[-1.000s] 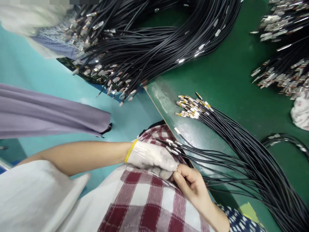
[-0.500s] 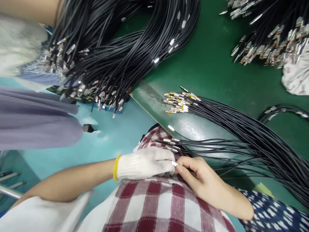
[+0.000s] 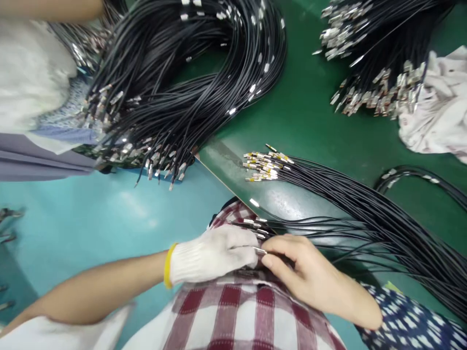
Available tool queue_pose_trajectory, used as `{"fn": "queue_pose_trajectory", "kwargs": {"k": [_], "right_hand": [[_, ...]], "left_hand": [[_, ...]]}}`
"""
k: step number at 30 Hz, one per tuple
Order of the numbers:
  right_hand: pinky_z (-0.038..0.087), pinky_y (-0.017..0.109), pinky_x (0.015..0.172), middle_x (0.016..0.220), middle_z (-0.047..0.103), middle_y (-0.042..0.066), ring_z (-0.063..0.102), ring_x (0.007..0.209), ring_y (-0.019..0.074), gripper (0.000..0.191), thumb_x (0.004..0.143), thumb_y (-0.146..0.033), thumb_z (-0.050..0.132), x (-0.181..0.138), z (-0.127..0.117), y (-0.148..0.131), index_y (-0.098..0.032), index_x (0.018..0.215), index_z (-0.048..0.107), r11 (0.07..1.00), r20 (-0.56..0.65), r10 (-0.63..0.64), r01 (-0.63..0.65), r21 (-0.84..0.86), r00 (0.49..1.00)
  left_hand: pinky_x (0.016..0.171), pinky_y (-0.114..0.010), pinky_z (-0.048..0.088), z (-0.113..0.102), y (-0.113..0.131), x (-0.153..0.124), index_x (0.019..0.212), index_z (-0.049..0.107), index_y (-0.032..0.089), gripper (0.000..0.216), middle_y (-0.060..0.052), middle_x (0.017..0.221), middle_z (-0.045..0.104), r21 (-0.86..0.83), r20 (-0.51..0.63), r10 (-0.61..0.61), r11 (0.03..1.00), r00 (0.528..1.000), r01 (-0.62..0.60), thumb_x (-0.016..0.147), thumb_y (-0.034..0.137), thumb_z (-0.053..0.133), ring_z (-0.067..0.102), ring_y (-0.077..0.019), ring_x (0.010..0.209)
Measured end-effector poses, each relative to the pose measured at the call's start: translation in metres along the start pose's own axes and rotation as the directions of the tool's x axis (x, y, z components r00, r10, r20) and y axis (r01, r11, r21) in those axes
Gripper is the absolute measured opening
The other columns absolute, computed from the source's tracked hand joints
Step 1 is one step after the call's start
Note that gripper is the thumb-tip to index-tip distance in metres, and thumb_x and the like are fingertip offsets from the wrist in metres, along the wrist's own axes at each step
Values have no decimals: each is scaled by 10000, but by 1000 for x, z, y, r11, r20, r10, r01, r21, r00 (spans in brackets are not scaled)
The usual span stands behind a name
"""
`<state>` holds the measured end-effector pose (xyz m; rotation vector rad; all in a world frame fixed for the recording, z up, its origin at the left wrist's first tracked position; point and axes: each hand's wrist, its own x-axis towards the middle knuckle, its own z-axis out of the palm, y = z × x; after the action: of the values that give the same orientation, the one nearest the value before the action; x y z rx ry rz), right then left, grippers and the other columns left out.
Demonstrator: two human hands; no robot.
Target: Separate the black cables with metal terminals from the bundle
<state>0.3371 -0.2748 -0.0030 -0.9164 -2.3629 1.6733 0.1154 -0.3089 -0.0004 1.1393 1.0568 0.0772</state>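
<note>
My left hand (image 3: 215, 253) wears a white knit glove with a yellow cuff and rests over my red-checked lap (image 3: 248, 316), fingers closed. My bare right hand (image 3: 310, 274) meets it fingertip to fingertip, and both pinch a small silver connector tip (image 3: 260, 250) of a thin black cable. A few more cable ends (image 3: 255, 223) with metal tips hang off the table edge just above my hands. They belong to a long bundle of black cables (image 3: 365, 214) lying across the green table (image 3: 314, 112), with gold-and-silver tips (image 3: 264, 165) fanned out.
A big coil of black cables (image 3: 182, 87) with metal ends drapes over the table's left corner. Another pile of tipped cables (image 3: 375, 63) and a white cloth (image 3: 434, 116) sit at the far right. Another person's clothing (image 3: 32, 97) is at the left over a teal floor (image 3: 91, 218).
The view has swung up and left. My hands stay together over my lap, still pinching the connector; the right hand has flattened slightly over the cable ends.
</note>
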Motion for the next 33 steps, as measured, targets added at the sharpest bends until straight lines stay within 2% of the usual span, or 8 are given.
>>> {"fn": "queue_pose_trajectory", "kwargs": {"k": [2, 4, 7, 9, 14, 20, 29, 33], "right_hand": [[448, 294, 771, 942, 732, 46, 656, 795, 168, 200, 1005, -324, 522, 10, -18, 11, -191, 1054, 663, 968, -190, -105, 56, -244, 976], [420, 341, 770, 969, 738, 86, 656, 860, 225, 190, 981, -318, 566, 22, -35, 28, -174, 1027, 681, 811, -404, -188, -90, -578, 895], [378, 351, 696, 1002, 729, 107, 634, 864, 251, 149, 946, -284, 618, 36, -52, 54, -169, 1006, 693, 524, -439, -277, -248, -815, 855], [362, 345, 675, 954, 734, 76, 629, 821, 226, 108, 951, -242, 605, 40, -56, 64, -178, 945, 692, 456, -417, -353, -235, -858, 838], [366, 328, 672, 879, 723, 34, 640, 787, 193, 108, 937, -248, 636, 34, -56, 65, -183, 852, 651, 616, -451, -355, -159, -772, 819], [384, 316, 720, 831, 692, 27, 632, 770, 175, 122, 926, -226, 655, 12, -53, 57, -183, 835, 585, 808, -468, -333, -8, -590, 819], [372, 335, 716, 853, 671, 51, 589, 739, 189, 238, 1022, -330, 450, 2, -22, 17, -184, 975, 633, 943, -89, -89, 55, -328, 992], [386, 293, 719, 732, 630, -4, 568, 686, 145, 314, 1050, -282, 387, 1, -14, 3, -201, 845, 610, 996, 72, 70, -65, -69, 995]], "left_hand": [[612, -219, 324, -11, -3, 1, 743, 508, 188, 246, 37, 710, 456, 68, -94, -102, 992, 990, 109, 911, 357, 447, 433, -116, 679], [583, -239, 300, -20, -10, 5, 761, 535, 201, 277, 36, 685, 470, 170, -202, -258, 941, 945, 293, 916, 399, 421, 433, -123, 636], [586, -264, 277, -26, -17, 11, 742, 532, 216, 320, 26, 696, 515, 304, -444, -319, 826, 837, 476, 937, 396, 352, 475, -143, 656], [614, -269, 296, -25, -17, 12, 716, 508, 216, 323, 24, 721, 535, 322, -545, -236, 828, 805, 460, 942, 374, 340, 495, -149, 702], [724, -270, 364, -21, 0, 16, 750, 573, 230, 296, 37, 800, 617, 259, -577, -24, 943, 816, 210, 940, 301, 357, 545, -146, 786], [747, -254, 393, -13, 12, 33, 983, 630, 277, 184, 66, 900, 662, 68, -575, -10, 996, 818, 61, 919, 378, 490, 583, -138, 836], [728, -238, 376, 7, 7, 18, 771, 588, 204, 239, 51, 771, 579, 107, -392, 113, 991, 913, -77, 949, 283, 451, 511, -102, 744], [628, -227, 376, 12, 6, 7, 753, 572, 190, 240, 53, 688, 527, -205, -188, -34, 979, 981, -5, 935, 299, 459, 470, -90, 648]]}}
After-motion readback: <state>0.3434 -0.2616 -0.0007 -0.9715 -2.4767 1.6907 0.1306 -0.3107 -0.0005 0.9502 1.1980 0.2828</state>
